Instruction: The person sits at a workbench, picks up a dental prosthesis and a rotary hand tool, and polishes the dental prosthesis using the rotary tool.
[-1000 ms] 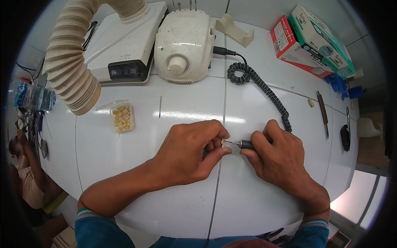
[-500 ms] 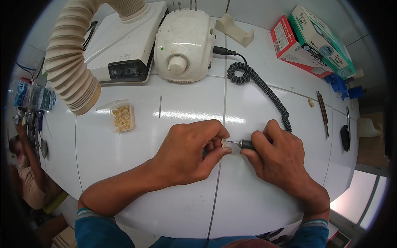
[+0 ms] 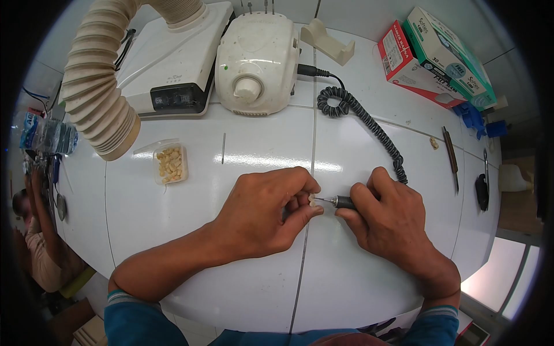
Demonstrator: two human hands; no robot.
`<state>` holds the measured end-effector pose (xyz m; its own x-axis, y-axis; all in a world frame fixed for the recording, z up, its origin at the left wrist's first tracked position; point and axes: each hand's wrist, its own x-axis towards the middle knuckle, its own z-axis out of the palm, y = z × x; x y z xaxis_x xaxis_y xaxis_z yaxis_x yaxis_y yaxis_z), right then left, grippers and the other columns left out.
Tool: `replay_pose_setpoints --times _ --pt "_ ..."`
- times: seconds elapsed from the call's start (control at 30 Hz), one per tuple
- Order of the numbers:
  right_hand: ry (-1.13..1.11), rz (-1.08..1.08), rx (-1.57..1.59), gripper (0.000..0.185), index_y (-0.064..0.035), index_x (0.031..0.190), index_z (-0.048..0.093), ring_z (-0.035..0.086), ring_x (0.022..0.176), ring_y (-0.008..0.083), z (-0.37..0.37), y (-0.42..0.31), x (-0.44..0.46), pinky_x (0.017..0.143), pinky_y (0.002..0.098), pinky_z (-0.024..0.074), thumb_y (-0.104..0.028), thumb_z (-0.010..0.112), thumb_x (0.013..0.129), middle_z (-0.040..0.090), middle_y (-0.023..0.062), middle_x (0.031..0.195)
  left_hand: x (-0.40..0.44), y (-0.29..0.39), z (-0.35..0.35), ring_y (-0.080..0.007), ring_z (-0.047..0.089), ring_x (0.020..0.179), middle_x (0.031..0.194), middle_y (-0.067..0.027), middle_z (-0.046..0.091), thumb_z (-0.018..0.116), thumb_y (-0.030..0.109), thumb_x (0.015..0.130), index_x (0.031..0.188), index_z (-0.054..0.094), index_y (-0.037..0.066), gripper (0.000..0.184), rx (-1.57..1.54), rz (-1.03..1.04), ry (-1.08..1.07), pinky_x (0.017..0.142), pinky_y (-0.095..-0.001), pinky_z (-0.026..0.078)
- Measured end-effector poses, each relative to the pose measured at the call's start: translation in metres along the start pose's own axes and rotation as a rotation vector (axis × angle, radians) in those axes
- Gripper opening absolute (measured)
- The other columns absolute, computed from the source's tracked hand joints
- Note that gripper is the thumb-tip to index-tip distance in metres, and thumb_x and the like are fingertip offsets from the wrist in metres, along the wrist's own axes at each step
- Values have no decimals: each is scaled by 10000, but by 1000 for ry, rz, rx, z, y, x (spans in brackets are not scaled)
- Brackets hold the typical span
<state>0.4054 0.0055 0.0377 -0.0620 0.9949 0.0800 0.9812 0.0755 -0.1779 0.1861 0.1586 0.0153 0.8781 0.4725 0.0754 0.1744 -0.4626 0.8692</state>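
Note:
Between thumb and fingertips, my left hand [image 3: 268, 210] pinches a small tooth-coloured piece [image 3: 313, 200] above the white table. My right hand [image 3: 386, 216] is wrapped round a black rotary handpiece [image 3: 344, 202], whose thin metal bit points left and meets the small piece or lies right at it. A black coiled cord [image 3: 372, 128] runs from near my right hand up to a white control unit [image 3: 254, 69] with a round knob. To the left of my hands stands a small clear box [image 3: 171, 164] of yellowish tooth-like pieces.
A ribbed hose [image 3: 95, 86] hangs over the left side beside a white machine [image 3: 167, 63]. A thin metal rod [image 3: 224, 149] lies behind my left hand. Boxes [image 3: 435, 60], a brown tool [image 3: 450, 158] and a black-handled tool [image 3: 482, 190] are at right. Another person [image 3: 46, 248] sits far left.
My hands, the handpiece and the small piece have barely moved. At the far left, the other person's arms have shifted slightly.

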Motion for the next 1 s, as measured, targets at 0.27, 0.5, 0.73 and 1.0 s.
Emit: replay_pose_setpoints --times 0.27,0.5,0.73,1.0 --pt "1 3 5 354 -112 975 663 521 572 195 0 0 0 504 376 422 -413 849 992 464 68 911 0 0 0 -179 751 729 836 -73 755 909 122 920 1110 748 21 268 12 -9 -2 637 -307 571" --pt "0 24 -1 348 -113 978 667 521 575 188 1 -2 0 502 372 420 -406 855 987 466 66 910 0 -1 0 -181 753 730 833 -74 752 906 116 918 1104 748 19 263 8 -1 2 641 -307 575" --pt "21 9 0 350 -113 982 669 526 576 194 1 -1 0 503 372 423 -411 853 986 472 68 910 1 0 0 -184 750 729 833 -73 749 906 111 913 1106 750 19 264 12 -4 -1 643 -308 573" --pt "6 18 -12 357 -110 984 664 542 574 200 1 -2 1 503 369 434 -417 847 990 476 71 913 0 0 0 -185 749 727 839 -75 750 906 112 914 1104 752 17 262 18 -5 -3 640 -312 572"
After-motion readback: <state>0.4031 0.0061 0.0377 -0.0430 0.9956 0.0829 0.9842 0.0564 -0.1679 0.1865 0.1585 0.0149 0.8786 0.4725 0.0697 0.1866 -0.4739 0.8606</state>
